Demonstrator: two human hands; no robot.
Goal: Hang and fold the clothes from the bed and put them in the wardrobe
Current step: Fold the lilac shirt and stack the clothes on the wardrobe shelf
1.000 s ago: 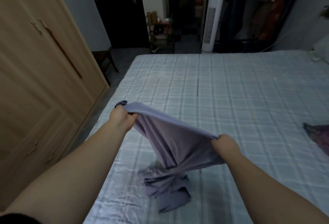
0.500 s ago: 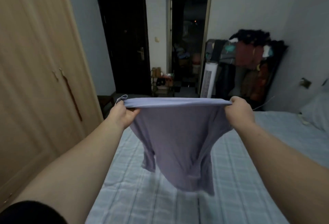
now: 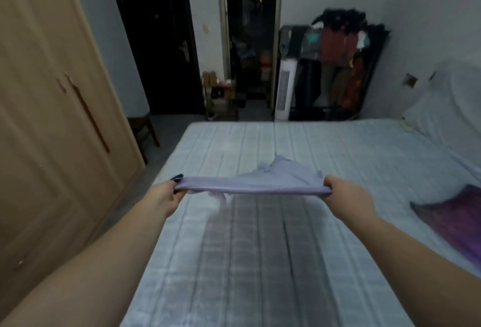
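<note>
A lilac garment (image 3: 263,182) is stretched out between both hands, almost level above the bed (image 3: 260,261), its far part billowing away from me. My left hand (image 3: 166,196) pinches its left edge and my right hand (image 3: 343,194) grips its right edge. The garment casts a shadow on the sheet below. A purple garment (image 3: 453,220) lies on the bed at the right. The wooden wardrobe (image 3: 52,131) stands to the left with its doors closed.
A pillow (image 3: 447,108) lies at the bed's far right. Beyond the bed stand a white tower fan (image 3: 285,90), a rack of hanging clothes (image 3: 338,66), a dark door (image 3: 156,40), an open doorway (image 3: 251,40) and a small stool (image 3: 143,126) by the wardrobe.
The garment rose off the bed and hung down from both hands in front of me; now both hands have dropped and it is flung out nearly flat over the bed.
</note>
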